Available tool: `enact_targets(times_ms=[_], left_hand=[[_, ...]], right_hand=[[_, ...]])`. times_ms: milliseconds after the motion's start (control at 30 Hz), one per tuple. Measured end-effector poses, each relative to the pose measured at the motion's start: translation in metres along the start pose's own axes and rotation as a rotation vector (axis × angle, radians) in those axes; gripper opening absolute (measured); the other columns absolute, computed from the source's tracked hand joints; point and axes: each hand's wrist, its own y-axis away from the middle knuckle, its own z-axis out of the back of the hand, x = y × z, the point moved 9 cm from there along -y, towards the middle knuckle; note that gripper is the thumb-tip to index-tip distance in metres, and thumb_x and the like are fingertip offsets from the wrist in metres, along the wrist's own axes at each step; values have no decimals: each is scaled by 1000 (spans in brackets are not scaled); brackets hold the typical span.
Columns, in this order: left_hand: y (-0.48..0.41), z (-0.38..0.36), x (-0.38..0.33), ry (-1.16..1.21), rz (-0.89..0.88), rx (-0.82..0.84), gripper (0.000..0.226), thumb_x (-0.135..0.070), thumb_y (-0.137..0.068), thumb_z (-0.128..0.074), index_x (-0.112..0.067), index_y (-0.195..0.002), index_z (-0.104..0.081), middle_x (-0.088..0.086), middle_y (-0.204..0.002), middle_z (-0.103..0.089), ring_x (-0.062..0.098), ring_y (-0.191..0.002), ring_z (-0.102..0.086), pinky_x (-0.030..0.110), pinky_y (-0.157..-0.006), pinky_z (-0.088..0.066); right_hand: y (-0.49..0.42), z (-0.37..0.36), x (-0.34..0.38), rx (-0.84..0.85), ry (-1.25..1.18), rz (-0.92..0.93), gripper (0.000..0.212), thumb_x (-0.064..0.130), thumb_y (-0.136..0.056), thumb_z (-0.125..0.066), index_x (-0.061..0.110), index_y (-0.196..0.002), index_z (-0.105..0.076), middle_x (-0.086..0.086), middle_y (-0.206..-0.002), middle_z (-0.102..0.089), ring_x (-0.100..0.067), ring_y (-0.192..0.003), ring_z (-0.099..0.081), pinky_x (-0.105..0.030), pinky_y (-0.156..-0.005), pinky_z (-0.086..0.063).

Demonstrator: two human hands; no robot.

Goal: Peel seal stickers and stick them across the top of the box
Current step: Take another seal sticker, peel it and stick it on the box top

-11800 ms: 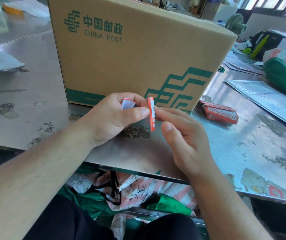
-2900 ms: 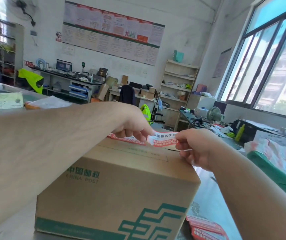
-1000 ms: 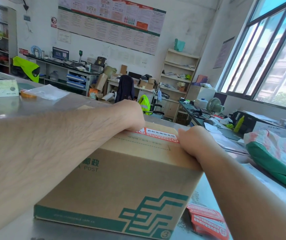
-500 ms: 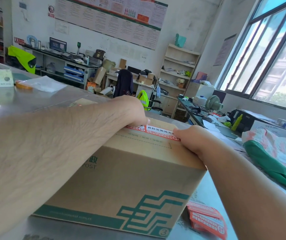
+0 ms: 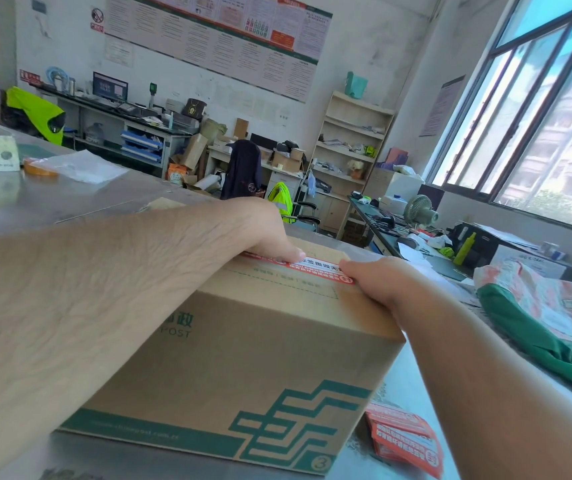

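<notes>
A brown cardboard post box [image 5: 243, 368] with green print stands on the metal table right in front of me. A red and white seal sticker [image 5: 317, 266] lies flat across the top of the box. My left hand [image 5: 264, 230] presses down on the sticker's left end with its fingertips. My right hand [image 5: 378, 282] presses on the sticker's right end near the box's right edge. Only the middle stretch of the sticker shows between the two hands.
A stack of red sticker sheets [image 5: 404, 441] lies on the steel table [image 5: 28, 202] at the box's right foot. A green and white mail bag [image 5: 551, 317] lies to the right. Tape and a plastic bag [image 5: 76, 166] lie far left.
Earlier I peeled the sticker in front of the box, then held it above the top. It now lies flat, and both hands have kept pressing its ends over the last second.
</notes>
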Motion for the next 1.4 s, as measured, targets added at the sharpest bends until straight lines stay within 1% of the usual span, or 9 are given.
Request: enact_targets(times_ms=[133, 233, 367, 467, 800, 933, 1167, 1267, 1400], left_hand=[[-2, -2, 1, 44, -3, -10, 71, -71, -84, -50, -10, -118, -62, 0, -81, -52, 21, -87, -57, 31, -73, -47], [0, -3, -3, 17, -23, 4, 69, -68, -89, -45, -8, -120, -62, 2, -86, -52, 22, -90, -54, 31, -79, -46], [1, -3, -6, -8, -50, 7, 65, -61, -95, -40, -6, -125, -58, 6, -99, -55, 22, -92, -52, 30, -77, -42], [5, 1, -5, 22, -56, 12, 52, -48, -99, -44, -6, -127, -56, 9, -118, -60, 24, -103, -56, 29, -77, -40], [20, 24, 38, 569, 28, -224, 26, -31, -86, -63, -7, -92, -65, 0, -86, -48, 19, -73, -44, 28, -56, -35], [50, 32, 42, 623, 10, -300, 23, -38, -88, -64, -16, -84, -57, 4, -79, -50, 20, -68, -46, 27, -57, -36], [114, 30, 32, 719, -45, -330, 32, -54, -84, -64, -22, -89, -63, -10, -105, -52, 11, -97, -47, 28, -76, -36], [143, 26, 24, 604, -75, -382, 31, -56, -85, -61, -25, -85, -61, -16, -86, -53, 8, -88, -49, 21, -57, -31], [165, 16, 12, 710, -144, -391, 33, -56, -83, -64, -25, -74, -59, -18, -77, -53, 6, -85, -54, 26, -61, -35]], right_hand=[[-1, 0, 2, -9, 37, 7, 51, 51, -99, -53, 6, -120, -63, -12, -113, -60, -31, -114, -61, -35, -96, -47], [0, -3, -6, 40, -131, -14, 37, 44, -93, -66, 7, -95, -64, -9, -104, -69, -27, -95, -68, -40, -90, -55], [10, -7, -14, 133, -285, -78, 22, 26, -90, -74, 9, -99, -64, -8, -90, -71, -20, -76, -66, -34, -68, -55], [17, -4, -17, 129, -357, -75, 17, 17, -90, -73, 7, -102, -66, -8, -91, -71, -20, -79, -67, -39, -77, -57], [50, 3, -25, 79, -532, -19, 8, 18, -89, -73, 16, -94, -67, -5, -95, -67, -17, -83, -61, -44, -91, -54], [65, 4, -29, 64, -587, 39, 57, 25, -86, -77, 12, -138, -55, -5, -113, -66, -18, -91, -64, -38, -77, -56], [93, -2, -47, 7, -625, 101, 73, 37, -83, -78, 13, -145, -47, -3, -123, -65, -21, -105, -65, -46, -96, -53], [107, -3, -53, -44, -637, 126, 74, 39, -82, -79, 15, -144, -48, -3, -126, -65, -20, -107, -65, -47, -101, -50], [125, -5, -63, -72, -672, 164, 68, 37, -84, -77, 17, -142, -48, 3, -106, -68, -14, -97, -65, -44, -97, -52]])
